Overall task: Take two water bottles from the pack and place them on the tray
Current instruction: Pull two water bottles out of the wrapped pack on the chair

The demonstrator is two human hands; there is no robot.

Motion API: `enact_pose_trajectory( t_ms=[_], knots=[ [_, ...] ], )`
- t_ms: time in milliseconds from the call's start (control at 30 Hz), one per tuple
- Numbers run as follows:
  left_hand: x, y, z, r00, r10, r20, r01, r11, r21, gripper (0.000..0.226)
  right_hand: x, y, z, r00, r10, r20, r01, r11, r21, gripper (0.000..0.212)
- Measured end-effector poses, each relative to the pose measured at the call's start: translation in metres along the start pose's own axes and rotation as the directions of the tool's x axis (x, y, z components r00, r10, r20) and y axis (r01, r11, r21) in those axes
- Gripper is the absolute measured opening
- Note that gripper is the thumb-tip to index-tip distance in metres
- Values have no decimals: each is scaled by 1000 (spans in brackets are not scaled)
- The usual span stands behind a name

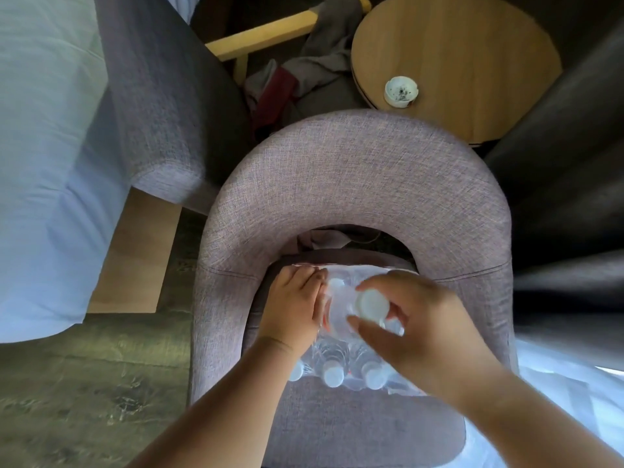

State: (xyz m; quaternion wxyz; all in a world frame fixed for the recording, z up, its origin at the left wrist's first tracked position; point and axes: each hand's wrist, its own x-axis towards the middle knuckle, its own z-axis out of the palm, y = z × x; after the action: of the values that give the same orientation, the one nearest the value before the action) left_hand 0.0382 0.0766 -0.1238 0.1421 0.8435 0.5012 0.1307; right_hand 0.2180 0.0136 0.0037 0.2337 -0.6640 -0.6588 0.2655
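Note:
A shrink-wrapped pack of water bottles [337, 366] with white caps lies on the seat of a grey fabric chair [354, 184]. My right hand [418, 329] is closed around the neck of one clear water bottle [369, 305], whose white cap faces the camera, raised above the pack. My left hand [293, 305] presses on the pack's left side, fingers over the plastic wrap. Three caps show at the pack's near edge. No tray is in view.
A round wooden side table [472, 55] with a white ashtray [400, 91] stands beyond the chair back. A bed with pale sheets [44, 163] is at the left. Clothes [304, 72] lie on the floor behind. Dark curtain at the right.

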Motion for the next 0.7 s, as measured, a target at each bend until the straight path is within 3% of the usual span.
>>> enact_pose_trajectory(
  t_ms=[333,433,500,600,700],
  knots=[
    [3,4,-13,989,-7,148,-1,999,50,49,29,4,-9,998,10,66,-14,998,64,16],
    [9,12,-23,978,-34,206,38,999,-17,45,33,5,-19,991,30,132,-44,994,104,17],
    [14,12,-33,945,-57,321,94,990,-103,58,38,8,-25,986,59,153,-77,990,120,16],
    [7,20,-59,894,-135,428,334,837,-434,85,42,13,-30,979,83,184,-121,971,208,14],
    [-4,38,-75,848,-114,517,464,629,-623,83,46,21,-32,968,118,221,-185,932,311,13]
  ],
)
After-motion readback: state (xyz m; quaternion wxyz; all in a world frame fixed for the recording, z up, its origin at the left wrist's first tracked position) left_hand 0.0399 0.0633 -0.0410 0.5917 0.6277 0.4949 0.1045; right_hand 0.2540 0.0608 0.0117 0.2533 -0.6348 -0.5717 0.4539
